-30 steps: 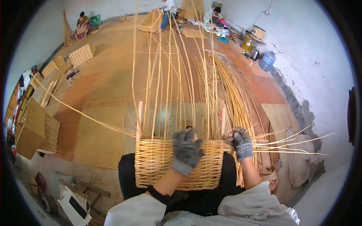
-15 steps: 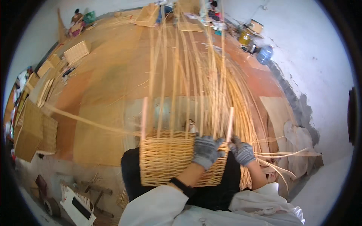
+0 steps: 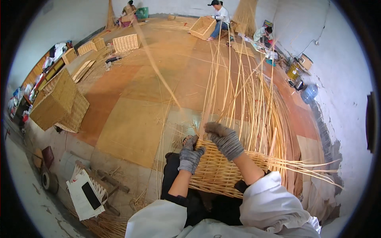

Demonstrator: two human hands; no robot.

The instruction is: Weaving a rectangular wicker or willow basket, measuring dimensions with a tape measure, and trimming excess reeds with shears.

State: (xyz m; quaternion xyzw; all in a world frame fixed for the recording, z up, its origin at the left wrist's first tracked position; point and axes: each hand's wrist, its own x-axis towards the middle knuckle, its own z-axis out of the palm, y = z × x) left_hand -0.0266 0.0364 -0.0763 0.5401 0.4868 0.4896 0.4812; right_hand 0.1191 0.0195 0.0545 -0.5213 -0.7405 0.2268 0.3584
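Observation:
A partly woven wicker basket (image 3: 222,168) rests tilted across my lap, with long upright strands (image 3: 242,91) fanning away from its top edge. My left hand (image 3: 190,155), in a grey knit glove, grips the basket's left corner, thumb against the weave. Just right of it, my gloved right hand (image 3: 225,141) is above the top edge, beside a flat corner stake (image 3: 206,115). Its fingers are curled; what lies inside them is hidden. One blurred loose strand (image 3: 158,73) slants from the far left toward the left corner.
Long strands (image 3: 301,164) stick out past the basket's right end. Finished baskets (image 3: 59,105) stand at left, near a low stool with a white item and dark phone-like slab (image 3: 91,195). Farther off, a person (image 3: 220,18) holds a basket; others sit by the walls. A water bottle (image 3: 309,94) stands right.
Both hands have moved from the basket's right part to its left corner. The loose strand at left has swung up and away. My view has shifted, showing more of the room.

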